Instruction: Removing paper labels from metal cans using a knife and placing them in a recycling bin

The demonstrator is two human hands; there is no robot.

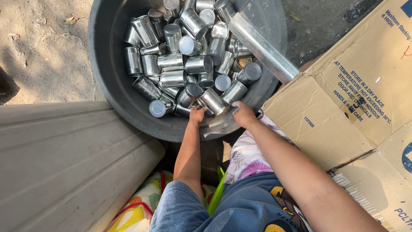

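Two bare hands reach down into the near edge of a big dark grey tub (pixel 103 64) that is heaped with ribbed silver tin cans (pixel 171 62). The left hand (pixel 197 116) is curled over the near rim, its fingers bent down among the closest cans; whether they close around one cannot be told, since the fingertips are hidden. The right hand (pixel 243 114) sits just beside it, fingers folded and pressed against a can lying on its side (pixel 213 101), seemingly gripping its end, though the grasp itself is out of sight.

Judging by this, the step in hand is picking cans out of the pile at the near side. A next move would call for a firm hold around a can's ribbed wall and a lift clear of the neighbours, which lie loose and tilted against one another and could roll.

Across the tub's far right leans a flat strip of shiny sheet metal (pixel 264 49). To the right lies an opened brown cardboard box (pixel 343 107). On the left stands a pale ridged panel (pixel 64 159), and sandy ground (pixel 38 47) shows beyond.
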